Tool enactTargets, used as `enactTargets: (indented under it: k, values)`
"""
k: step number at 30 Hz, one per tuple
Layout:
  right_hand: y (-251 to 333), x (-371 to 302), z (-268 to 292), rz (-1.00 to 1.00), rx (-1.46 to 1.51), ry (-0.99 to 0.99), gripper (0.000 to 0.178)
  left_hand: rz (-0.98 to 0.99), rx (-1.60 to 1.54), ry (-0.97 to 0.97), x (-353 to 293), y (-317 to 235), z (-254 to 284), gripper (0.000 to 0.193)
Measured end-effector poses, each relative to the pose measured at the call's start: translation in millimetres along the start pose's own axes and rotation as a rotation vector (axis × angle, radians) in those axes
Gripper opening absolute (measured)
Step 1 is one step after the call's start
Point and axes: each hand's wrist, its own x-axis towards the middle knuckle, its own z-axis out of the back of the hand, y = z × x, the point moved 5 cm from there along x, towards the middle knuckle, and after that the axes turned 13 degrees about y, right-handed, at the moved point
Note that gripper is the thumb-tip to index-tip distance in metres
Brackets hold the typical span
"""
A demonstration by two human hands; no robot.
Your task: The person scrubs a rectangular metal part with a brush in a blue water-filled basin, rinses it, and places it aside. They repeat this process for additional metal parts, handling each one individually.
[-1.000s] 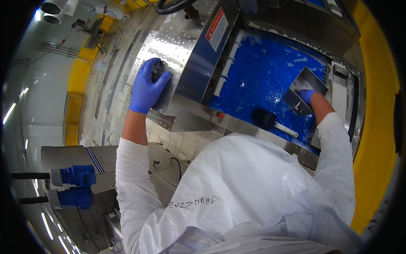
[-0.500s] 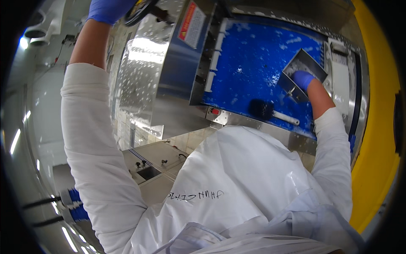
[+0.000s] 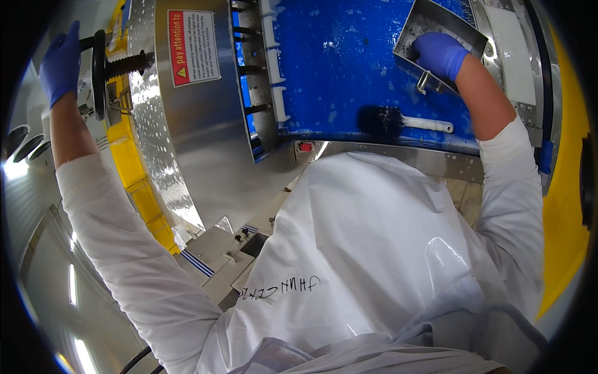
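Observation:
My left hand (image 3: 60, 65), in a blue-purple glove, is closed round the handle of a black handwheel (image 3: 99, 75) at the far left, one finger pointing up. A threaded screw (image 3: 128, 64) runs from the wheel toward a steel machine housing (image 3: 205, 118). My right hand (image 3: 439, 55), gloved alike, reaches into an open metal box (image 3: 458, 28) with wet suds inside. Its fingers curl downward, and what they hold, if anything, is hidden. The box rests tilted on a wet blue conveyor belt (image 3: 336, 75). A dark-bristled brush with a white handle (image 3: 427, 123) lies near the belt's close edge.
A red button (image 3: 305, 147) sits on the steel frame at the belt's near left corner. White guide pieces (image 3: 274, 68) line the belt's left side. A yellow surface (image 3: 564, 212) stands at the right; yellow panels (image 3: 134, 165) show behind the housing. My white apron (image 3: 374, 237) faces the machine.
The view has turned, bringing the handwheel and its screw fully into sight. My left hand now shows whole at the wheel's handle. My right hand stays inside the box; the brush still lies on the belt.

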Motion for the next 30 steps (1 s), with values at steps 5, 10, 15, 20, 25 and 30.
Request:
enactTargets:
  k: [5, 10, 15, 20, 25, 30]
  values:
    - [-8, -3, -4, -0.063, 0.027, 0.007, 0.029, 0.222, -0.992, -0.211, -113, -25, 12, 0.021]
    - [-4, -1, -1, -0.04, 0.051, -0.031, 0.028, 0.132, -0.406, -0.137, -119, 57, -44, 0.038]
    - [-2, -1, 2, -0.046, 0.111, -0.003, 0.031, 0.288, -0.903, 0.034, -30, 37, -54, 0.05]
    - [-5, 9, 1, -0.069, 0.037, -0.03, 0.03, -0.314, -0.43, -0.078, -41, -21, 2, 0.032]
    - [-11, 15, -4, -0.092, 0.043, -0.08, 0.031, -0.276, -2.226, 0.299, -123, -8, -26, 0.024]
    - [-4, 11, 3, -0.03, 0.03, -0.061, 0.029, 0.002, -2.216, 0.128, -136, 59, -75, 0.027]
